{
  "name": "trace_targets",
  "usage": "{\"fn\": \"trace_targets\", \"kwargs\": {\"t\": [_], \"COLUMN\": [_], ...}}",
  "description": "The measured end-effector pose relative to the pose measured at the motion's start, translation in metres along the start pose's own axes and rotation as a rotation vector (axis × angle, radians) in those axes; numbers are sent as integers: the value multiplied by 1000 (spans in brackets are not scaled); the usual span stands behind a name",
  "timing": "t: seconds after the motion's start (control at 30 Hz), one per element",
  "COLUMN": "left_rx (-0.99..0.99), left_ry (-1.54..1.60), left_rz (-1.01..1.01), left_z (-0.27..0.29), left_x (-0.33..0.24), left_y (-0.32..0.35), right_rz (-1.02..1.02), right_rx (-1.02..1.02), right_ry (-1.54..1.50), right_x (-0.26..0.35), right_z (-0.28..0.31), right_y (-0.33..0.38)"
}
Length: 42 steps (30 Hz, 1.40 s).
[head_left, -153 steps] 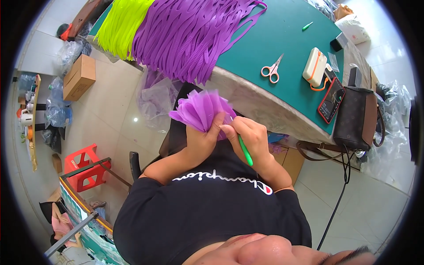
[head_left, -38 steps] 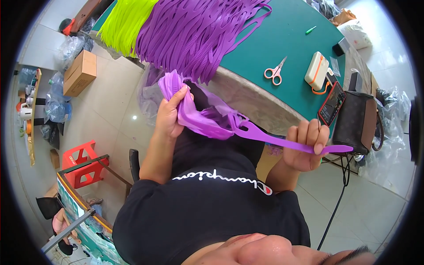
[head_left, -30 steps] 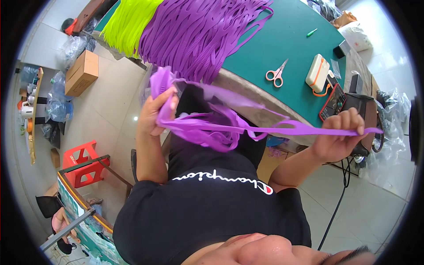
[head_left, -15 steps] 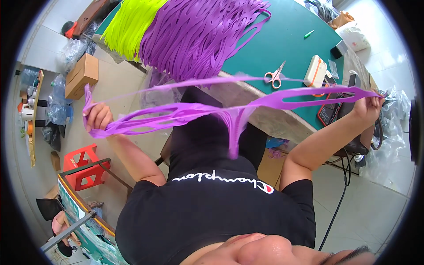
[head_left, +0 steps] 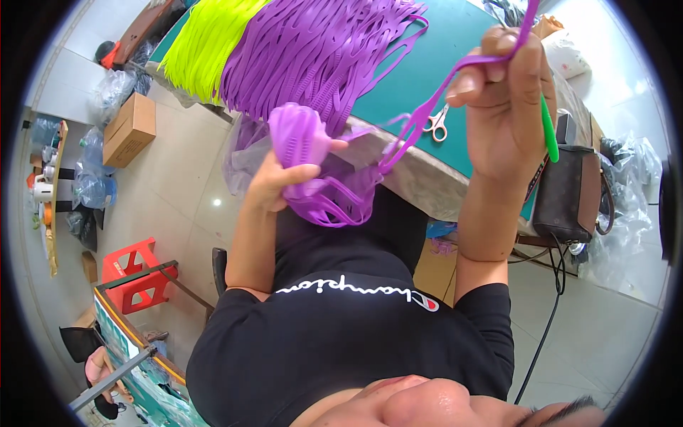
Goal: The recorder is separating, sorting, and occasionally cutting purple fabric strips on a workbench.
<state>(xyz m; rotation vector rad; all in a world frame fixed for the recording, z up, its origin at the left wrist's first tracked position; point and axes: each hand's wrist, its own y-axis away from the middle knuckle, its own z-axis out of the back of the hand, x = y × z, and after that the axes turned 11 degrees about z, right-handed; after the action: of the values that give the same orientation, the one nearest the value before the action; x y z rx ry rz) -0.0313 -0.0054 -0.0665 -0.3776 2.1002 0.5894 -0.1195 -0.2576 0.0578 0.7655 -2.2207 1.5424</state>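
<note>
Left hand [head_left: 274,181] gripped a folded purple bundle [head_left: 295,135], loops sagging beneath it. Right hand [head_left: 501,117], raised in front of the tabletop [head_left: 427,78], held one purple strap [head_left: 421,117] running from the bundle to the upper edge of view; a green tool handle [head_left: 548,129] protruded beside that hand. On the tabletop: purple strap pile [head_left: 299,57], yellow-green straps [head_left: 206,50] touching its left side, scissors [head_left: 439,132] partly hidden by the right hand.

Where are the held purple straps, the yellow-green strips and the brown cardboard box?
Held purple straps [head_left: 293,135]: head view, folded end.
Yellow-green strips [head_left: 212,46]: head view, mid-pile.
Brown cardboard box [head_left: 130,132]: head view, broad face.
</note>
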Motion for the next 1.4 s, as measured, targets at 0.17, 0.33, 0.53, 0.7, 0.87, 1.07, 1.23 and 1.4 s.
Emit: {"fn": "trace_targets", "kwargs": {"t": [0.17, 0.33, 0.53, 0.7, 0.87, 1.07, 1.23, 1.4], "left_rx": [-157, -111, -69, -66, -184, 61, -28, -95], "left_ry": [-202, -277, -214, -134, -170, 399, 293, 308], "left_rz": [-73, -111, -219, -255, -167, 191, 187, 79], "left_z": [-42, -49, -54, -62, -67, -69, -67, -77], "left_x": [29, 36, 24, 17, 15, 11, 28, 32], "left_y": [-11, -15, 1, 14, 13, 10, 8, 8], "right_rz": [-5, -325, -163, -434, -451, -427, -395, -400], "right_rx": [38, -87, -50, -3, 49, 132, -219, -267], "right_ry": [49, 99, 302, 411, 327, 467, 556, 503], "right_x": [-8, -5, -37, -52, -61, -57, -32, -26], "right_z": [-39, -58, -46, -31, -27, -15, -8, -21], "right_y": [-6, -12, -9, 16, 45, 79, 137, 169]}}
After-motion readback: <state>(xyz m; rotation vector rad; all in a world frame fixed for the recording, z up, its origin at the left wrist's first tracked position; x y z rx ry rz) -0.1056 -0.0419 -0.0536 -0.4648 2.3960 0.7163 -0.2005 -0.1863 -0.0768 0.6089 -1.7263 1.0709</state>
